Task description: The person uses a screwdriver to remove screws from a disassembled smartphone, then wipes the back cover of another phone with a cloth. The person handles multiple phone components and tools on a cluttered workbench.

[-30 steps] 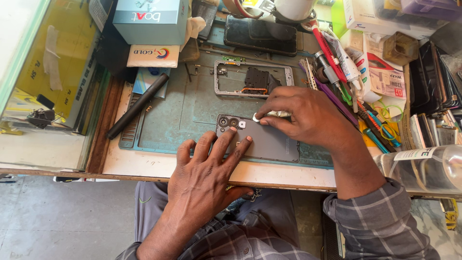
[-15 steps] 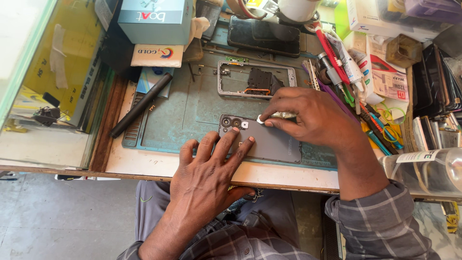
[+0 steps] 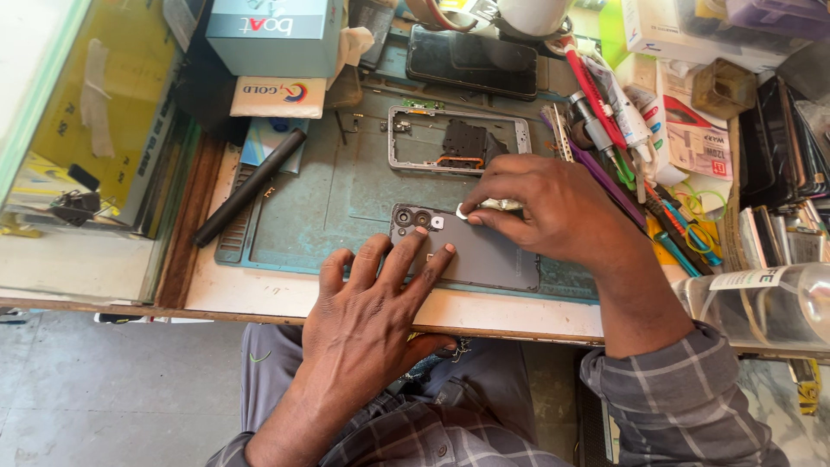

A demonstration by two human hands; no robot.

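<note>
left hand (image 3: 372, 303) flat, pinning phone (image 3: 484, 255); right hand (image 3: 545, 207) pinches white tab (image 3: 484, 207): peel slow, low.

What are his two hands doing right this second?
Left hand: open, fingers spread flat on the grey phone.
Right hand: closed in a pinch grip on a small white piece at the phone's top edge.

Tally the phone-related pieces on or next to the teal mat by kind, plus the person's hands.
Grey phone back, camera side up, under both hands: 1
Open phone frame with exposed parts: 1
Dark phone lying screen up: 1
Black pen-like rod: 1
Hands: 2, left hand, right hand
Total: 6
</note>
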